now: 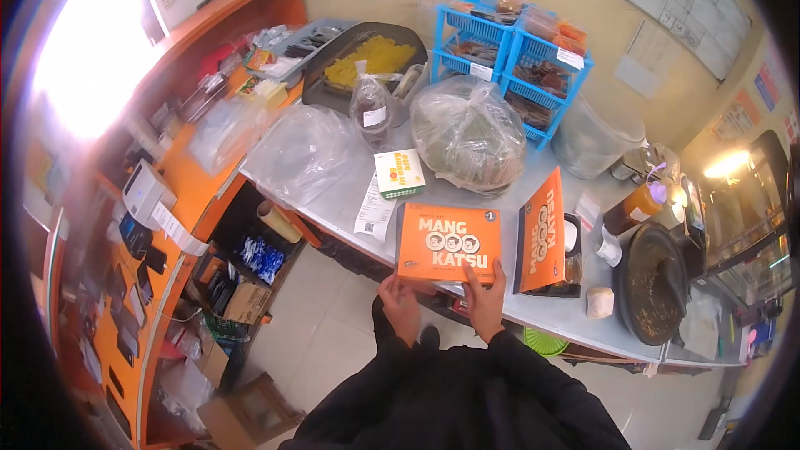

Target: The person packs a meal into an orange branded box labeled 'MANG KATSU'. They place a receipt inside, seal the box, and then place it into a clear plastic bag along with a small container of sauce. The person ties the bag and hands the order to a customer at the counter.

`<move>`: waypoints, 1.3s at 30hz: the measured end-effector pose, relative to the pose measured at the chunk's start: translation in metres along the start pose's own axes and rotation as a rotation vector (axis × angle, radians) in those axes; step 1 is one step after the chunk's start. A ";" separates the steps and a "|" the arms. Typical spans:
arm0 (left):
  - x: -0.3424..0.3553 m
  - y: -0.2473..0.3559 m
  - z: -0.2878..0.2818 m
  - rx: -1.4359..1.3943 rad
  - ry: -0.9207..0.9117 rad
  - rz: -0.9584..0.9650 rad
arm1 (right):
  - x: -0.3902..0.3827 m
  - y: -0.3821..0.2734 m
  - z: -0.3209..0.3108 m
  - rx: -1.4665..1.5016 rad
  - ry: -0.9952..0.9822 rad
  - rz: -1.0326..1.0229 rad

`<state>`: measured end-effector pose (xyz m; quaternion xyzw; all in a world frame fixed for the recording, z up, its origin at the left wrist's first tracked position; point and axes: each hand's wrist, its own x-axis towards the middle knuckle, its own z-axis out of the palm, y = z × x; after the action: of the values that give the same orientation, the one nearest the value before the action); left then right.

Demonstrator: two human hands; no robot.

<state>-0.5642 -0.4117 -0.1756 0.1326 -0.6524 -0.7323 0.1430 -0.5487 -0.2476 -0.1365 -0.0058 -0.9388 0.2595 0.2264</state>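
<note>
My left hand (400, 308) and my right hand (483, 300) grip a closed orange printed box (447, 229) at its near edge, just over the front of the grey table (383, 129). Right of it a second orange box (537, 242) stands with its lid raised, showing a dark tray inside. Behind the held box lie a small white, green and yellow box (399, 172) and a paper slip (372, 215). A large knotted clear bag (467, 129) with something greenish inside sits farther back.
Blue tiered baskets (508, 33) with food packs, a pan of yellow food (367, 58) and loose plastic (300, 154) line the back. On the right are an orange squeeze bottle (629, 208), a dark stone mortar (654, 279) and a glass cabinet. An orange counter (179, 192) runs down the left.
</note>
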 end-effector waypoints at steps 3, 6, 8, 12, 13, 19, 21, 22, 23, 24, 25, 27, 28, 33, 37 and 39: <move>0.011 0.012 0.007 -0.238 0.074 -0.118 | -0.001 0.009 0.003 -0.008 -0.016 0.015; 0.024 0.029 0.013 -0.494 0.210 -0.390 | 0.002 0.013 0.003 -0.097 -0.037 -0.035; 0.026 0.033 0.019 -0.357 0.229 -0.324 | 0.005 0.008 0.005 -0.087 -0.018 -0.062; 0.027 0.000 0.003 -0.354 0.082 -0.308 | 0.001 -0.002 -0.001 0.004 0.008 -0.023; 0.030 0.000 0.008 -0.327 0.047 -0.304 | -0.001 0.001 0.003 -0.003 0.051 -0.003; 0.040 0.049 0.011 0.380 0.039 -0.105 | -0.001 -0.014 0.015 -0.135 0.203 -0.001; 0.039 0.039 0.003 0.437 0.123 0.046 | 0.002 -0.022 0.017 -0.216 0.195 -0.006; 0.044 0.023 -0.008 0.462 0.189 0.154 | 0.003 -0.025 0.019 -0.260 0.196 -0.005; 0.056 0.012 -0.019 0.487 0.264 0.261 | 0.005 -0.022 0.022 -0.350 0.185 -0.051; 0.073 0.012 -0.039 0.431 0.336 0.255 | 0.008 -0.027 0.020 -0.357 0.178 -0.064; 0.090 0.012 -0.069 0.374 0.410 0.246 | 0.004 -0.023 0.019 -0.450 0.176 -0.053; 0.137 0.026 -0.142 0.083 0.576 0.057 | 0.020 -0.046 0.015 -0.644 0.267 -0.100; 0.166 -0.001 -0.192 0.293 0.655 0.041 | 0.030 -0.075 0.005 -0.742 0.357 -0.137; 0.284 0.000 -0.415 -0.059 0.858 0.165 | 0.086 -0.175 0.099 -0.092 0.395 -0.141; 0.338 -0.042 -0.507 0.082 0.901 -0.147 | 0.126 -0.344 0.215 0.521 -0.239 -0.245; 0.372 -0.023 -0.478 0.229 0.913 -0.330 | 0.140 -0.403 0.284 0.626 -0.404 -0.353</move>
<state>-0.7268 -0.9901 -0.2551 0.5558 -0.5698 -0.5362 0.2809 -0.7532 -0.7162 -0.0967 0.2756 -0.8267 0.4856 0.0696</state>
